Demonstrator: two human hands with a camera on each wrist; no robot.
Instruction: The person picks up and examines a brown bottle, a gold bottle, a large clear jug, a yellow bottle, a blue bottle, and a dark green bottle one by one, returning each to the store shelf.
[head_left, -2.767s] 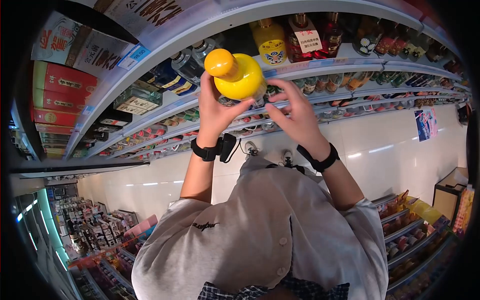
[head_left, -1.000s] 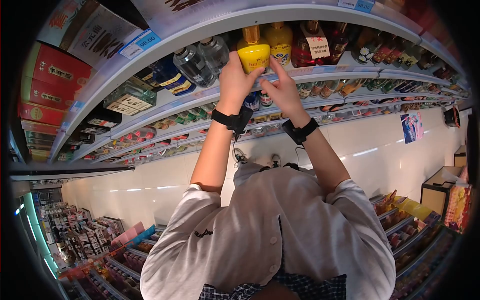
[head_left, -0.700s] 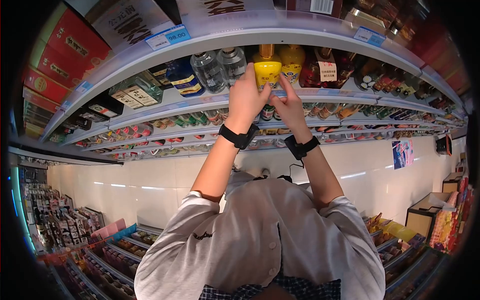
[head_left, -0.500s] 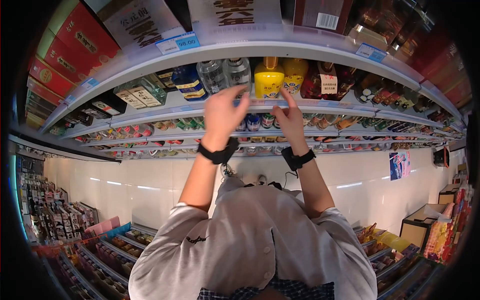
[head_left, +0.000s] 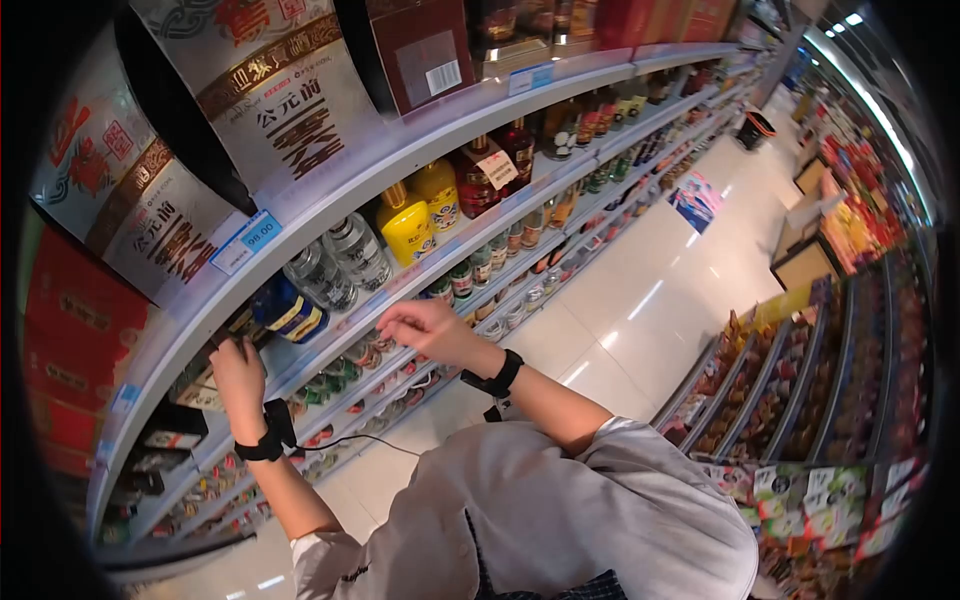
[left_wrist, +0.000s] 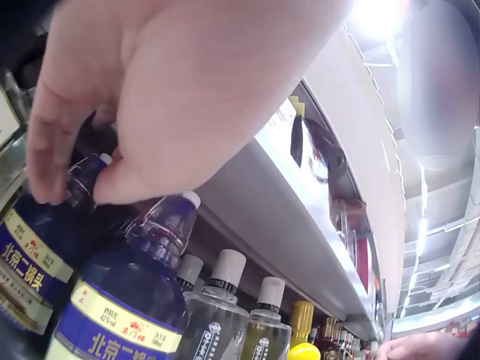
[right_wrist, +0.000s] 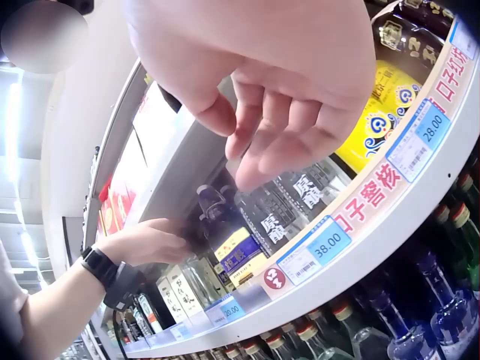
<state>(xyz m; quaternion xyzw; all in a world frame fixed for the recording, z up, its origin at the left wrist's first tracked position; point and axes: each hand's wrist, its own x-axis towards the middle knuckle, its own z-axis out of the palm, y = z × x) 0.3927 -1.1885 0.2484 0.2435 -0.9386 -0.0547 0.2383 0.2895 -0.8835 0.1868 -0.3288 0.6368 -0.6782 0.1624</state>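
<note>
My left hand (head_left: 240, 378) reaches into the shelf at the left. In the left wrist view its thumb and fingers pinch the neck of a dark blue liquor bottle (left_wrist: 34, 259) with a cream and purple label. A second blue bottle (left_wrist: 124, 300) with a wire swing-top stands beside it. My right hand (head_left: 432, 330) hovers in front of the shelf edge, fingers loosely curled, holding nothing. Clear glass bottles (head_left: 356, 252) stand behind it in the head view. Farther right stands a yellow bottle (head_left: 405, 225), upright beside another yellow bottle (head_left: 437, 193).
The shelf's front lip (right_wrist: 375, 202) carries price tags. Above is a shelf with large boxes (head_left: 275, 100); bottles fill the lower shelves. Flat boxed bottles (right_wrist: 181, 292) stand left of the blue ones. A cable (head_left: 360, 437) hangs from the left wrist. Behind stand snack racks (head_left: 790, 370).
The yellow bottle was set on the shelf and both hands let go of it. The view has turned; my left hand has moved left to the blue bottles, and my right hand has drawn back.
</note>
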